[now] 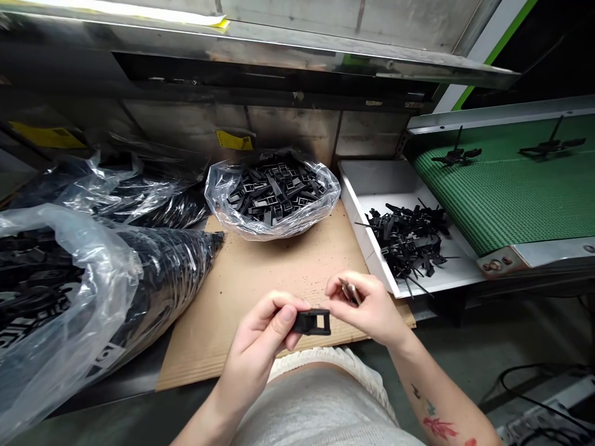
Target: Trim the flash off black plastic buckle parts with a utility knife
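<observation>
Head view: the left hand (267,325) pinches a black rectangular plastic part with a square window at one end (312,321) between thumb and fingers, the windowed end projecting toward the right. The part is above the front area of a flat brown cardboard sheet (260,266), close in front of the wearer's body. The right hand (367,303) is curled, its fingers closed around a small pointed metal tool (353,293), mostly hidden by the grip; its fingertips are just beside the windowed end, and contact cannot be determined. The cardboard sheet lies on a dark grey metal counter (132,375). At its rear edge sits an open clear plastic bag (214,189) filled with black plastic parts (279,189). To the left, a large clear plastic bag (109,248), also loaded with black parts, lies with its mouth toward the wearer. To the right, a shallow white rectangular tray (367,179) contains a pile of thin-stemmed black plastic pieces (409,238). Beyond the tray, two spindly black pieces (458,153) rest apart on a green textured conveyor belt (525,192).
</observation>
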### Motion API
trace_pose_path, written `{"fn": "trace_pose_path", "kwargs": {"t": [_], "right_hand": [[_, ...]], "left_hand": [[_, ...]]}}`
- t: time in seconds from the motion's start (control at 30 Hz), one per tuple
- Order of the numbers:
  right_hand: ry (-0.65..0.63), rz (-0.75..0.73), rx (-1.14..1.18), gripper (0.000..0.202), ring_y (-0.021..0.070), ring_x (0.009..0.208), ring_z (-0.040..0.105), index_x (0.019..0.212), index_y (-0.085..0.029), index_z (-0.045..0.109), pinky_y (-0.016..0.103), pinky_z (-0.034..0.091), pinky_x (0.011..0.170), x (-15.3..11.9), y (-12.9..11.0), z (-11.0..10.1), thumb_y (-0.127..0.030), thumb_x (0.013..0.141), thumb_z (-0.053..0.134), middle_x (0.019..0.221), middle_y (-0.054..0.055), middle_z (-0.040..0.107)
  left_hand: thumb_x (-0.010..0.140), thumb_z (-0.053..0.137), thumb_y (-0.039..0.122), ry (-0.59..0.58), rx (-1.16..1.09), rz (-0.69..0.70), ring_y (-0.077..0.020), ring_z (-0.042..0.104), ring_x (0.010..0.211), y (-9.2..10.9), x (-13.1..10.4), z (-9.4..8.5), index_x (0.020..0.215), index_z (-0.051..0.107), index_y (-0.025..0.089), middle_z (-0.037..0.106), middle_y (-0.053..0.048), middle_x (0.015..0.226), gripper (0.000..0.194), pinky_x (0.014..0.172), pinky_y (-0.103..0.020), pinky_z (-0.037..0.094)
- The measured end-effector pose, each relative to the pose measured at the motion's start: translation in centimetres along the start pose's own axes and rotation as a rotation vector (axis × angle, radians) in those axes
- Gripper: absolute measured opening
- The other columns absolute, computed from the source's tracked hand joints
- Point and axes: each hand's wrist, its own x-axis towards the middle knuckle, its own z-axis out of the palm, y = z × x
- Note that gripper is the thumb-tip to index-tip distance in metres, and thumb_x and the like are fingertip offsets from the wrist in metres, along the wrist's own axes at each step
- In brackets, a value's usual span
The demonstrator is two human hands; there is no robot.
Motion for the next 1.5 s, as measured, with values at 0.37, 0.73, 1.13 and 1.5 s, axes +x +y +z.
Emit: {"fn": "trace_pose_path", "kwargs": {"t": [0.37,0.73,1.13,1.5], "right_hand": [[-0.009,-0.424,-0.144,0.023,0.0136,0.063,0.051,0.102,-0.015,0.057,0.025,0.043,0.057,-3.4,-0.1,0.5,-0.013,0.087,0.040,0.072,0.005,0.057],[0.005,-0.484,0.095,0.021,0.0132,0.057,0.048,0.094,-0.017,0.061,0.025,0.041,0.054,-2.7,0.8,1.7,-0.018,0.087,0.042,0.066,0.004,0.055],[0.003,-0.130,0.224,0.017,0.0120,0.057,0.048,0.087,-0.016,0.061,0.024,0.040,0.053,-3.2,1.5,1.3,-0.026,0.085,0.047,0.065,0.002,0.053],[0.199,-0.508,-0.419,0.015,0.0151,0.057,0.049,0.082,-0.013,0.060,0.027,0.041,0.054,-2.7,-0.5,3.5,-0.012,0.083,0.044,0.061,0.005,0.056]], "left_hand": [[0.074,0.062,0.037,-0.046,-0.225,-0.101,-0.0025,0.032,0.043,0.2,0.3,0.9,0.071,0.065,0.021,0.044,0.005,0.051,0.016,0.044,-0.016,0.024],[0.077,0.058,0.036,-0.133,-0.275,-0.135,-0.0044,0.030,0.045,-0.3,0.3,0.8,0.075,0.063,0.020,0.038,0.006,0.049,0.017,0.046,-0.016,0.026],[0.076,0.060,0.036,-0.093,-0.193,-0.096,-0.0032,0.033,0.043,-0.5,0.3,0.5,0.073,0.065,0.020,0.044,0.005,0.054,0.017,0.047,-0.017,0.028],[0.067,0.068,0.029,-0.032,0.005,-0.231,-0.0086,0.050,0.055,-0.4,2.4,0.0,0.090,0.064,0.017,0.058,0.002,0.062,0.026,0.055,-0.019,0.042]]}}
